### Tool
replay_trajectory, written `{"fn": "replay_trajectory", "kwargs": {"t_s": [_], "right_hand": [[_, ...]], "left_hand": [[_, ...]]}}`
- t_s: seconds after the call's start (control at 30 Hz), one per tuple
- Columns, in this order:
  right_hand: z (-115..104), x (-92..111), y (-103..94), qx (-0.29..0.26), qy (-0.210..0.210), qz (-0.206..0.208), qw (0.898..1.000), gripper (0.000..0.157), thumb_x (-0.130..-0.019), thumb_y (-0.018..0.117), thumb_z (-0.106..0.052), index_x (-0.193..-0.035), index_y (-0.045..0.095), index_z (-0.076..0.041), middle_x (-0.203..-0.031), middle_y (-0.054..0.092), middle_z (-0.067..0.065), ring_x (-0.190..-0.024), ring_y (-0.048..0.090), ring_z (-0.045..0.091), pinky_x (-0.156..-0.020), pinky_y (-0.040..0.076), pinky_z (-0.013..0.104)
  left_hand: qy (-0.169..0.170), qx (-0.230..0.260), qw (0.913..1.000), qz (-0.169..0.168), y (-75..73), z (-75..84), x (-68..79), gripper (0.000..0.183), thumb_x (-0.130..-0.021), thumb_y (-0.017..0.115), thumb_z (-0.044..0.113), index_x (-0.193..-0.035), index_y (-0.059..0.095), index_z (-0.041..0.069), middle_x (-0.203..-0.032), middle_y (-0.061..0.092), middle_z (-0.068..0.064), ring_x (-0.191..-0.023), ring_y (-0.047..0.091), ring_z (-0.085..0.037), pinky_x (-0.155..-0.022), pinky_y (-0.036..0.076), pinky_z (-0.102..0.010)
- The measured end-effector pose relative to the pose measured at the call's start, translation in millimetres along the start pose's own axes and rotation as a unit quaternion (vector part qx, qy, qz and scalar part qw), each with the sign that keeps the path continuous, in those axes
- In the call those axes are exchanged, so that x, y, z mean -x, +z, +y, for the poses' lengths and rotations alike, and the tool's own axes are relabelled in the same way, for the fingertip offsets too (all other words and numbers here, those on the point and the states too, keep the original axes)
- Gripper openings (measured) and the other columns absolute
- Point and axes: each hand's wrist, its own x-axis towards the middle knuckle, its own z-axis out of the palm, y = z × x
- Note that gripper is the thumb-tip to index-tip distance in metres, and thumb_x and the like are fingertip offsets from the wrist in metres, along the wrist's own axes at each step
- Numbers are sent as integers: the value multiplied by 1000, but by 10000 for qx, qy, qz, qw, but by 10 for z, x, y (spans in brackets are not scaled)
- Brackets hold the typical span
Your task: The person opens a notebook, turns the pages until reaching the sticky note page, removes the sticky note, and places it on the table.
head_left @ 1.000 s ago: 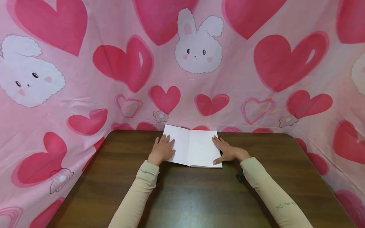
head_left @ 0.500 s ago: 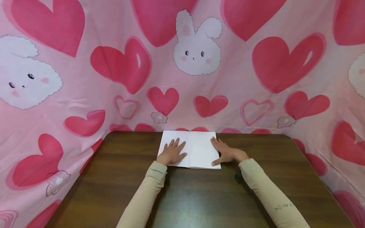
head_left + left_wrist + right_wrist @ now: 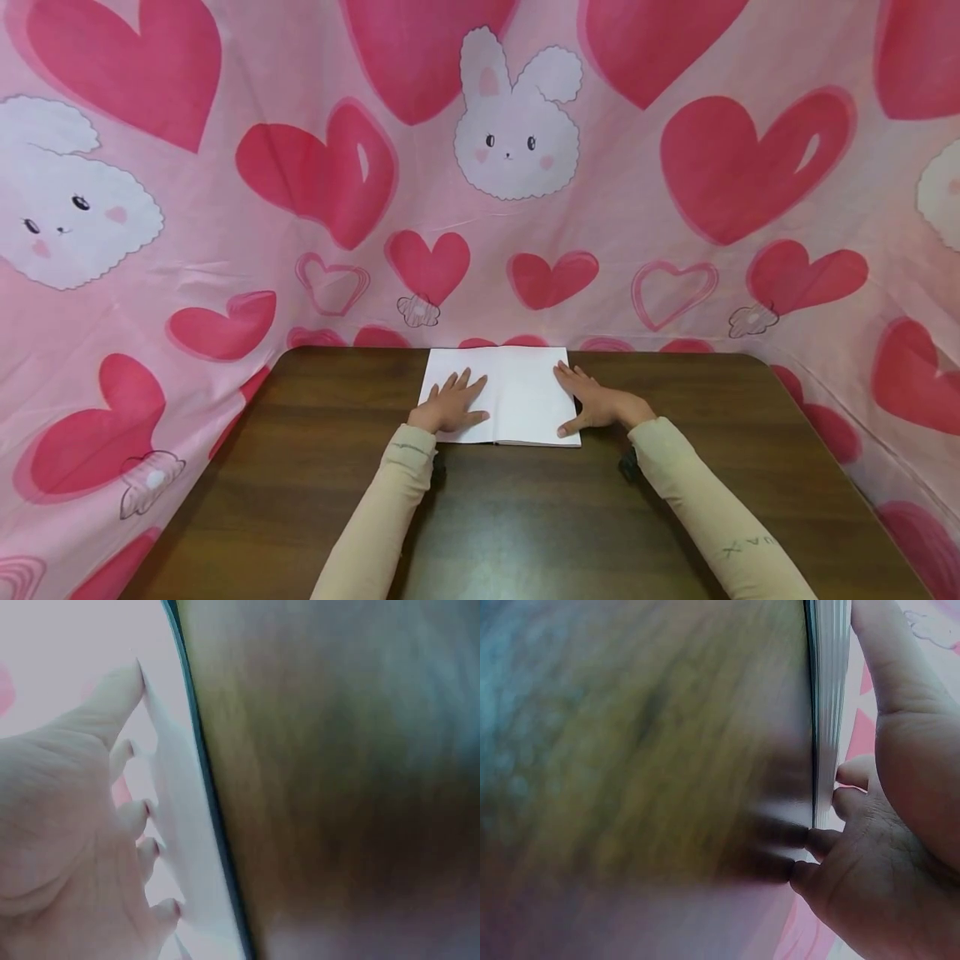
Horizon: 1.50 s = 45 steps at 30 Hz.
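Note:
A notebook [image 3: 528,396] with blank white pages lies spread at the back of the table. On its left page rests my left hand [image 3: 447,406], fingers spread and fairly straight. The left wrist view shows those fingertips touching the white page [image 3: 180,787], beside the dark cover edge. My right hand [image 3: 597,402] lies along the notebook's right edge, its thumb near the front corner and its fingers reaching up the side. In the right wrist view, the thick page stack [image 3: 829,697] stands out in profile, with that hand's fingertips at its edge. No writing shows on the pages.
The dark brown wooden table [image 3: 480,525] extends toward me under both forearms. Directly behind its far edge hangs a pink cloth [image 3: 487,225] printed with hearts and rabbits; it also runs along both sides.
My left hand has moved right, from the notebook's outer left edge onto the left page. That page side, raised a little before, now lies flatter. The right hand has kept its place.

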Motion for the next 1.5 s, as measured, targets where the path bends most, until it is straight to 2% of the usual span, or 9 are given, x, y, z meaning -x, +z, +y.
{"fn": "replay_trajectory", "kwargs": {"t_s": [0.4,0.63,0.87,1.0,1.17,1.27,1.4,1.5], "right_hand": [[28,37,16,90,-84,18,9999,122,-82,82,-44,-161,2,4,-168,-4,26,-153,-8,51,-119,1,69],[41,35,14,116,-79,44,9999,122,-82,82,-45,-161,2,4,-169,-5,25,-153,-8,51,-119,2,68],[41,27,14,137,-127,10,9998,122,-83,82,-44,-160,2,5,-168,-5,25,-152,-8,52,-119,2,69],[39,28,19,11,-113,-20,9999,122,-83,82,-44,-161,1,4,-169,-6,25,-152,-9,52,-118,1,70],[13,29,12,-36,-26,21,10000,122,-82,83,-44,-161,2,2,-169,-6,24,-153,-9,51,-118,1,71],[-9,26,1,-17,38,36,10000,122,-82,83,-43,-161,2,2,-169,-6,24,-153,-9,51,-118,1,71],[-16,32,-12,55,53,58,10000,122,-82,83,-43,-161,3,3,-169,-5,24,-153,-8,51,-118,2,71],[-15,28,-4,92,31,53,9999,122,-82,83,-44,-161,3,3,-169,-6,24,-153,-8,52,-118,2,71]], "left_hand": [[-161,74,9997,157,96,22,-32,72,-103,55,45,-163,24,21,-171,9,-15,-157,7,-41,-121,9,-67],[-163,22,9997,152,58,68,-11,72,-103,56,43,-163,25,19,-170,11,-17,-156,9,-43,-120,11,-68],[-147,-374,9986,330,0,156,33,68,-101,60,39,-158,37,9,-165,27,-21,-151,27,-45,-117,26,-65],[247,-625,9958,623,0,213,74,60,-101,63,32,-149,48,2,-157,41,-24,-146,38,-42,-117,33,-56],[853,-287,9897,1113,10,309,132,50,-97,69,24,-140,58,1,-149,51,-24,-142,46,-38,-117,36,-48],[1203,-304,9831,1344,23,384,145,44,-94,73,22,-132,65,3,-143,58,-21,-135,53,-36,-114,41,-47],[1626,-480,9745,1469,63,487,125,38,-91,78,25,-122,70,5,-130,66,-14,-125,60,-29,-110,45,-42],[1782,-490,9723,1428,119,547,122,39,-89,80,29,-119,72,7,-127,68,-10,-122,61,-25,-110,45,-37]]}}
